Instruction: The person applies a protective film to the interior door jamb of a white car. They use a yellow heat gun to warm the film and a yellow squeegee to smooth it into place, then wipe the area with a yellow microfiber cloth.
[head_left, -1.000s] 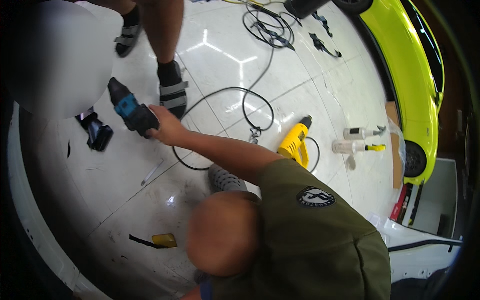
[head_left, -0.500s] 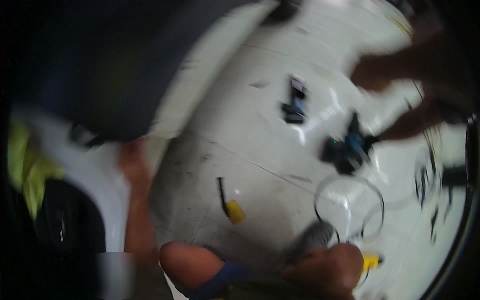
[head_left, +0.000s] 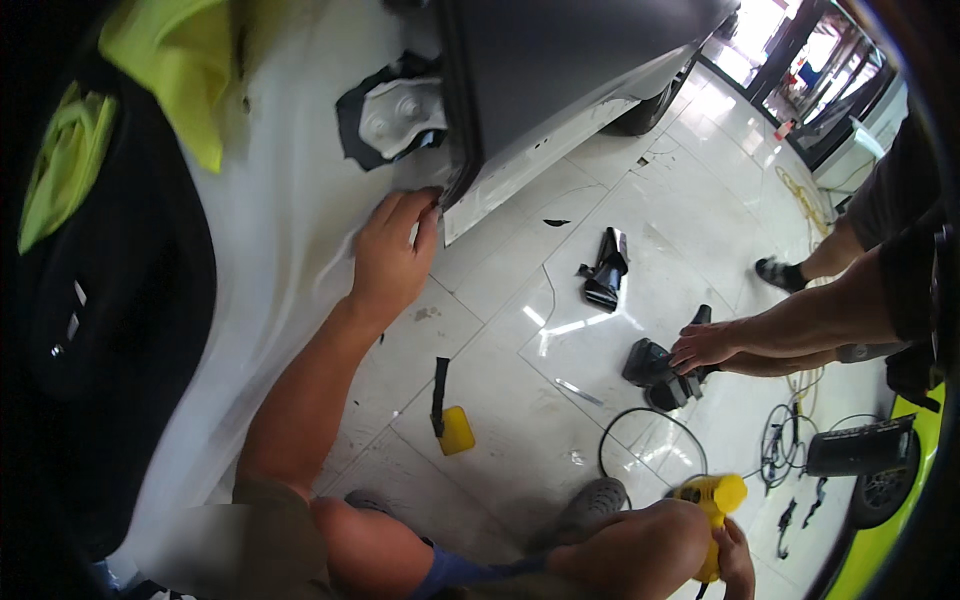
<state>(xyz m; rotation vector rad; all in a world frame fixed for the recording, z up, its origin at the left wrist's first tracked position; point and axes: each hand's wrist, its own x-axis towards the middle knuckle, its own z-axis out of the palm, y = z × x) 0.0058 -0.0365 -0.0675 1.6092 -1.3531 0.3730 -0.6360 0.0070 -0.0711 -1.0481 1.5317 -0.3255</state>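
My left hand [head_left: 390, 255] reaches up to the bottom corner of an open dark grey car door [head_left: 560, 70]. Its thumb and fingers are pinched at the black edge there; whether a film lies between them is too small to tell. At the lower right, beside my knee, my right hand [head_left: 737, 555] is wrapped around the grip of a yellow heat gun [head_left: 715, 495]. My knee hides part of the gun. Between my feet and the car lies a yellow squeegee [head_left: 456, 430] with a black strip.
A co-worker's hand [head_left: 700, 345] rests on a dark boxy tool [head_left: 655, 370] on the tiled floor. Crumpled black film [head_left: 606, 270], a looped black cable [head_left: 655, 412] and coiled cords [head_left: 785, 445] lie about. Yellow cloths [head_left: 185, 70] hang at the left; a lime-green car [head_left: 870, 545] stands right.
The view has swung and sharpened. My left hand is now at the door's bottom corner. My right hand, unseen before, shows on the heat gun, which is more fully in view.
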